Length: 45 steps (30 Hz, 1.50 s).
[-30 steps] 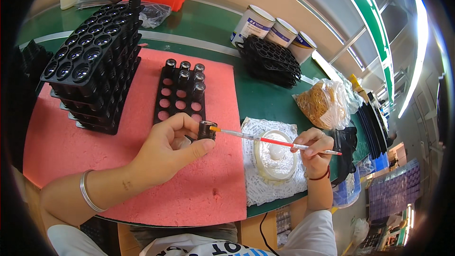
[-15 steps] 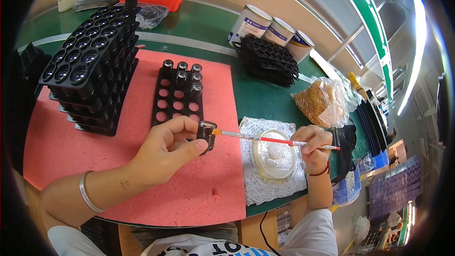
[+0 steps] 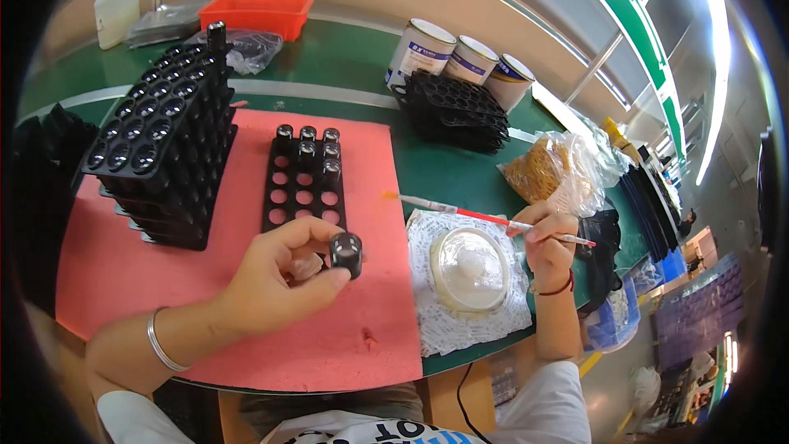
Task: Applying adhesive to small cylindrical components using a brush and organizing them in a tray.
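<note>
Between its thumb and fingers, my left hand [image 3: 283,271] holds a short, glossy black cylinder [image 3: 346,253] over the pink foam mat [image 3: 362,312]. My right hand [image 3: 546,238] grips a thin red and white brush [image 3: 481,216] by its rear part. The brush's yellowish tip points left and stands apart from the cylinder. Beneath the brush, a round whitish dish [image 3: 470,270] with a shiny clear surface sits on a printed white sheet [image 3: 509,321]. Beyond my left hand lies a black tray with round holes [image 3: 292,177]; several similar cylinders [image 3: 307,150] stand in its far rows.
At the left rises a stack of black trays [image 3: 177,189] filled with cylinders. An orange-red bin [image 3: 255,15] stands at the back. Several cans [image 3: 422,49] stand behind piled black trays [image 3: 456,111]. A clear bag of yellowish-brown material [image 3: 551,168] lies at the right.
The brush tip has come away from the cylinder, leaving a gap. My left hand has lowered slightly and turned the cylinder, so its rounded glossy end now shows. The whole view has shifted a little.
</note>
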Available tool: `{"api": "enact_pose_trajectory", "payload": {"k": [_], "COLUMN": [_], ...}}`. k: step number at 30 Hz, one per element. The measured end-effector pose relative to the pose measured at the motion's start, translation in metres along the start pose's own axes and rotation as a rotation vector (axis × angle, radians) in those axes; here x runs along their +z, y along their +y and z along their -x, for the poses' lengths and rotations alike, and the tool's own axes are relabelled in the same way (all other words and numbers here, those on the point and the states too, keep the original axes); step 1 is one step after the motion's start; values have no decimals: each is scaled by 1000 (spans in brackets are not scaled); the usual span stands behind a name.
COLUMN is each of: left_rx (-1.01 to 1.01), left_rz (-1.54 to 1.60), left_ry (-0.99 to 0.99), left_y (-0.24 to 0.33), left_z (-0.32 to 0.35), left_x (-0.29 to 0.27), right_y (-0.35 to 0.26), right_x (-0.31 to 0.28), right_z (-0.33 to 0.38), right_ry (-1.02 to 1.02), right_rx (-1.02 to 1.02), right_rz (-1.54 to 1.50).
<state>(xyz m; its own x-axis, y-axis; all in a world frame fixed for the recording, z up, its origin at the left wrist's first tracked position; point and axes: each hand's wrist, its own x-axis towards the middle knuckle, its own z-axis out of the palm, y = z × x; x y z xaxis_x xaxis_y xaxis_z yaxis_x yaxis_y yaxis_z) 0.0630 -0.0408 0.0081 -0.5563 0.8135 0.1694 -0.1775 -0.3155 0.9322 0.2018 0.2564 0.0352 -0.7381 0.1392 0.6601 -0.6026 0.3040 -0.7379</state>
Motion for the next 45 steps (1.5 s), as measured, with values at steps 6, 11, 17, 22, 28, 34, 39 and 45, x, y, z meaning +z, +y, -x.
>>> {"api": "enact_pose_trajectory", "payload": {"k": [6,11,17,22,28,34,39,45], "left_rx": [373,530,341,106,-6,-64,-14,-38], "left_rz": [-824,-1165,-1371,-1498,-1458,-1422,-1384,-1473], "left_ry": [29,612,617,491,517,488,467,407], "left_y": [89,148,176,166,170,173,170,175], "left_z": [25,-13,-57,-75,-73,-75,-77,-75], "left_x": [25,-10,-185,-182,-180,-161,-166,-170], "right_y": [-7,-12,-6,-6,-3,-5,-4,-6], "right_x": [-2,-15,-12,-21,-18,-17,-18,-18], "right_z": [-5,0,-7,-3,-3,-4,-4,-3], "right_ry": [74,142,109,100,99,105,100,93], "right_rx": [-31,-49,-45,-33,-33,-24,-26,-24], "right_rz": [-3,-53,-122,-104,-119,-95,-78,-77]}}
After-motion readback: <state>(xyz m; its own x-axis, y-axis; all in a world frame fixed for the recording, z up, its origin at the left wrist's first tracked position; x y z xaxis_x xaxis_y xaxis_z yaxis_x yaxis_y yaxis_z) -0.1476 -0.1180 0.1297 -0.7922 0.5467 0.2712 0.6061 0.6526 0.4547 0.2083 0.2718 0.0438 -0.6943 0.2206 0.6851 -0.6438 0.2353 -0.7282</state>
